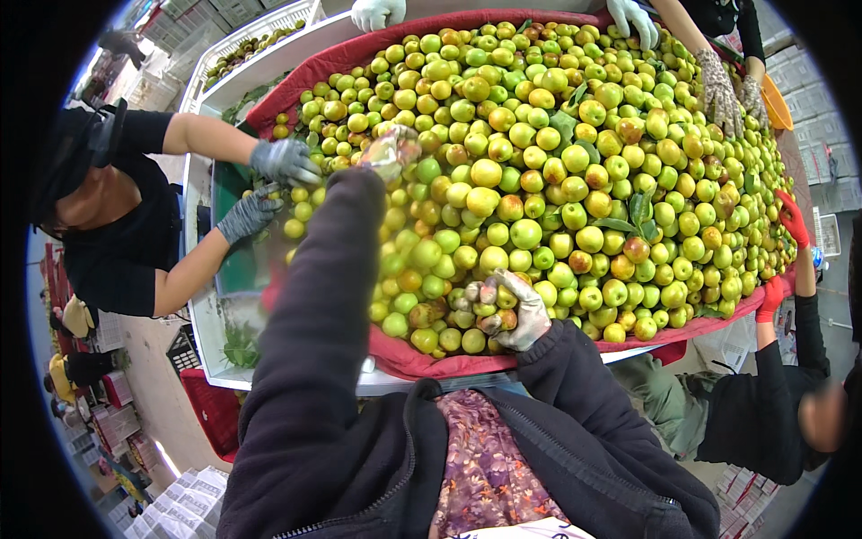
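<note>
A large heap of yellow-green jujubes [575, 189], many with reddish-brown patches, spreads in front of me. My left arm stretches far forward over it. My left hand [391, 151], in a light, stained glove, is at the heap's left part and smeared by motion, so its fingers do not show clearly. Close to my body, at the near edge, my right hand [519, 310] wears a whitish glove with stained fingertips. Its fingers are curled round a few jujubes. Green leaves [639, 211] lie among the fruit.
Red cloth [404, 355] lines the white-edged sorting table. At left, a co-worker's grey-gloved hands [285, 162] work by a green surface [235, 229]. Other gloved hands reach in at the far side; red-gloved hands [792, 220] are at right. A red crate [211, 409] stands lower left.
</note>
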Available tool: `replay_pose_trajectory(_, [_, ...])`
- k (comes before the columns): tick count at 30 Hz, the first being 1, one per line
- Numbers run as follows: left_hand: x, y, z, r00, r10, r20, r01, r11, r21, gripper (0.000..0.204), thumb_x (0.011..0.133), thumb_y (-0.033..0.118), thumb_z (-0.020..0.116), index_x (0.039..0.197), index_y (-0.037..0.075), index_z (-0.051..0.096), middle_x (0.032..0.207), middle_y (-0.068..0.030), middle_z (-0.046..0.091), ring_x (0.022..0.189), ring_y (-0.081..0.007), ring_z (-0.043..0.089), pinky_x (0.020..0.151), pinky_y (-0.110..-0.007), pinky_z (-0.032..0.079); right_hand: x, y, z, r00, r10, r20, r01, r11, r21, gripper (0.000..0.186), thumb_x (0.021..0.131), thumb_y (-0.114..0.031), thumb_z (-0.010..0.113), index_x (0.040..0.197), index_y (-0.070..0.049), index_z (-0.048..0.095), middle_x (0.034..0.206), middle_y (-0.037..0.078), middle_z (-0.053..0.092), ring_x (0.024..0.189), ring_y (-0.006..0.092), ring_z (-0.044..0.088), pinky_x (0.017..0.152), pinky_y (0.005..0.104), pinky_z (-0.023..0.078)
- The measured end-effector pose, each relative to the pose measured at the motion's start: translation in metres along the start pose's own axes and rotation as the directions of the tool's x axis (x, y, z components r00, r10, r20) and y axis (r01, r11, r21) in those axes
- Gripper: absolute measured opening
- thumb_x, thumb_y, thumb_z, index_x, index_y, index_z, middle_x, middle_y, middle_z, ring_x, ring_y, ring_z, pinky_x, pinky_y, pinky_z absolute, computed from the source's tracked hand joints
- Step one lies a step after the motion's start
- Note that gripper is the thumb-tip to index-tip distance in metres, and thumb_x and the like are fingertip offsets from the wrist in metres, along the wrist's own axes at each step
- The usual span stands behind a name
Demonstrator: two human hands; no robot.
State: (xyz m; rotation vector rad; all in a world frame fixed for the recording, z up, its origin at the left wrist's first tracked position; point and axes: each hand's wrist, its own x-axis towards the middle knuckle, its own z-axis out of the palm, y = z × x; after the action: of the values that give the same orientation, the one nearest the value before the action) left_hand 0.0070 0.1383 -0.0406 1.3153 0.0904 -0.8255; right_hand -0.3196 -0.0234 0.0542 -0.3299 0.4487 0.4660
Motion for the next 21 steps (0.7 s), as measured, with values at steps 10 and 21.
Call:
replay_pose_trajectory(10, [-0.132, 0.017, 0.050, 0.719, 0.120, 0.684, -0.592, 0.621, 0.514, 0.032, 0.098, 0.023, 0.052, 0.123, 0.003, 0.051, 0.106, -0.0019, 0.056, 0.085, -0.0100, 0.058, 0.071, -0.023, 0.048, 0.001, -0.019, 0.018, 0.965, -0.108, 0.240, 0.117, 0.993, -0.024, 0.072, 0.094, -0.036, 0.054, 0.151, -0.017, 0.015, 0.137, 0.016, 0.045, 0.093, 0.0206, 0.065, 0.050, 0.0187, 0.049])
replay_pose_trajectory(21, [-0.036, 0.021, 0.028, 0.932, 0.305, 0.197, -0.245, 0.127, 0.961, 0.027, 0.090, 0.024, 0.056, 0.105, 0.002, 0.059, 0.100, -0.0189, 0.065, 0.094, -0.0327, 0.064, 0.079, -0.037, 0.050, -0.010, -0.025, 0.008, 0.967, -0.096, 0.235, 0.069, 0.990, 0.122, 0.052, 0.095, -0.031, 0.054, 0.137, -0.005, 0.038, 0.113, 0.016, 0.056, 0.091, 0.0242, 0.064, 0.047, 0.0210, 0.050])
